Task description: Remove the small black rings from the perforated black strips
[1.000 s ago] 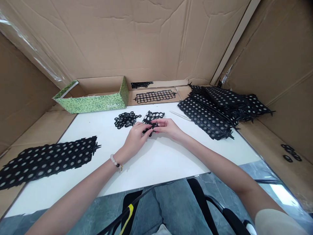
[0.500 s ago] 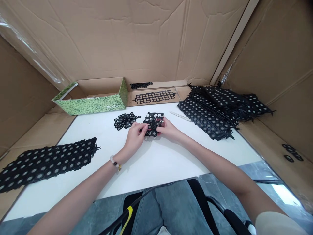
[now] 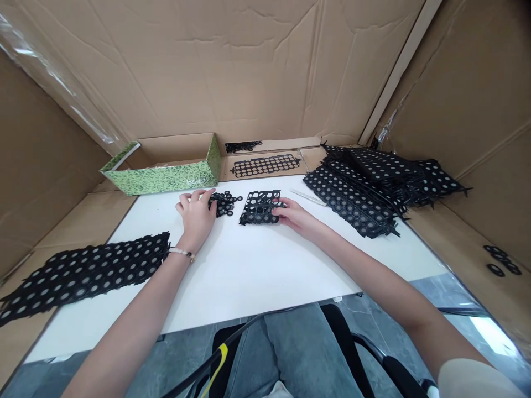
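Observation:
My right hand (image 3: 292, 214) grips the right edge of a small black rubber sheet (image 3: 258, 204). Its upper rows are open holes, while rings with pale centers fill the lower part. On the white tabletop to the left lies a loose pile of small black rubber rings (image 3: 225, 203). My left hand (image 3: 196, 214) is over the left side of this pile, its fingers apart and curved downward. That hand hides part of the pile, and I see nothing held in it.
A green patterned box (image 3: 166, 178) stands at the back left. A punched-out sheet (image 3: 265, 165) lies behind on cardboard. Stacked black sheets (image 3: 357, 193) and white tweezers (image 3: 307, 196) are at right, another long sheet (image 3: 91, 271) at left. Loose rings (image 3: 500, 255) lie far right.
My left hand has left the small sheet and moved left to the ring pile. My right hand still holds the sheet, which now lies flatter. The view has shifted slightly.

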### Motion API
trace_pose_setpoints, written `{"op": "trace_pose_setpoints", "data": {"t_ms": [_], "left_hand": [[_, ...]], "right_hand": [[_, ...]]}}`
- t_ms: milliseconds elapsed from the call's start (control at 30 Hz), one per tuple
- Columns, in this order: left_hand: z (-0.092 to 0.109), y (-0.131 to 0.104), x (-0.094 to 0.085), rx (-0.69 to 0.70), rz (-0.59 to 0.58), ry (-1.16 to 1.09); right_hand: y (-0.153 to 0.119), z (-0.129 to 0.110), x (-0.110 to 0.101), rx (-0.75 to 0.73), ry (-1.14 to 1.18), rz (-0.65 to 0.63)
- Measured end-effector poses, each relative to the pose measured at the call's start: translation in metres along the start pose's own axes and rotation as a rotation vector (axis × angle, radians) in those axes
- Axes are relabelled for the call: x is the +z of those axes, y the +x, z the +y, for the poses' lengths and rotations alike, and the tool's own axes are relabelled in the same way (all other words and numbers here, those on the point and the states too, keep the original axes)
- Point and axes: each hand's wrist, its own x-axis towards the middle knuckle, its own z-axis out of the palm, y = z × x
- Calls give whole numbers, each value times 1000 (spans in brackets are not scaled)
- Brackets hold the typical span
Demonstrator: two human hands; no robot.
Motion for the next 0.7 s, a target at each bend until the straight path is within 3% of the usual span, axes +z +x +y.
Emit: {"op": "trace_pose_setpoints", "data": {"t_ms": [100, 167, 267, 367, 567, 700], "left_hand": [[33, -13, -6, 165, -23, -123], [54, -24, -9, 278, -161, -236], [73, -41, -8, 303, -330, -329], [77, -49, -3, 253, -367, -360], [77, -50, -4, 255, -328, -317], [79, -48, -4, 205, -390, -407]], "right_hand": [[-2, 0, -2, 30, -4, -107], [-3, 1, -2, 33, -10, -145], [-4, 4, 1, 14, 1, -178], [-6, 7, 6, 26, 24, -182], [-3, 17, 9, -1, -54, -197], [0, 20, 6, -63, -95, -210]]}}
